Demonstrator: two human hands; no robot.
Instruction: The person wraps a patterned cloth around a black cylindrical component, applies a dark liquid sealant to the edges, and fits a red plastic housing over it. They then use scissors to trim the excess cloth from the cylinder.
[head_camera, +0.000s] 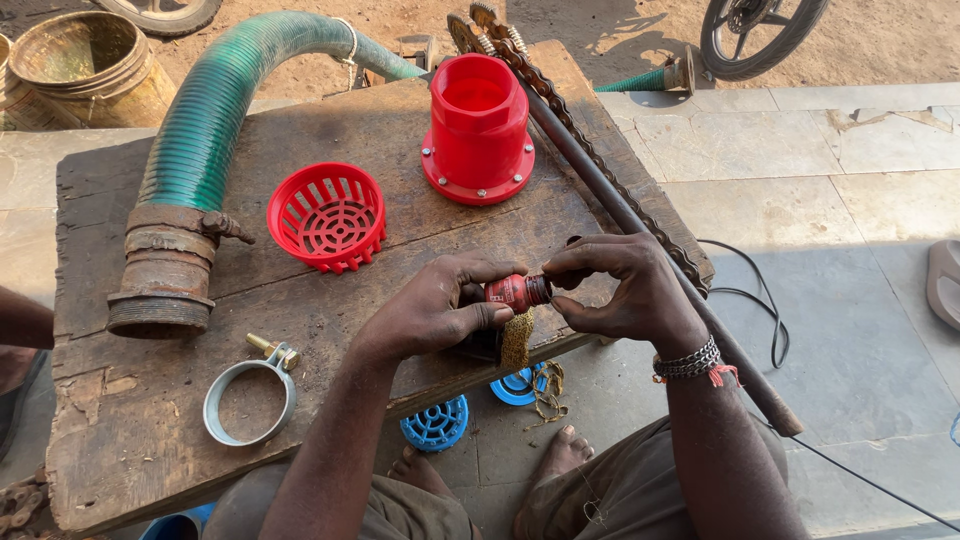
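Outdoor wooden counter (130, 420), worn, on paving. Left hand (440, 310) grips a small red tube (515, 292) at the near edge; right hand (620, 290) pinches its dark cap end, whether off or on I cannot tell. Fibrous thread wad (516, 340) hangs beneath. Unassembled: red strainer basket (327, 216), red flanged valve body (478, 130), loose hose clamp (250, 398), green hose (215, 110). Fitting judged early.
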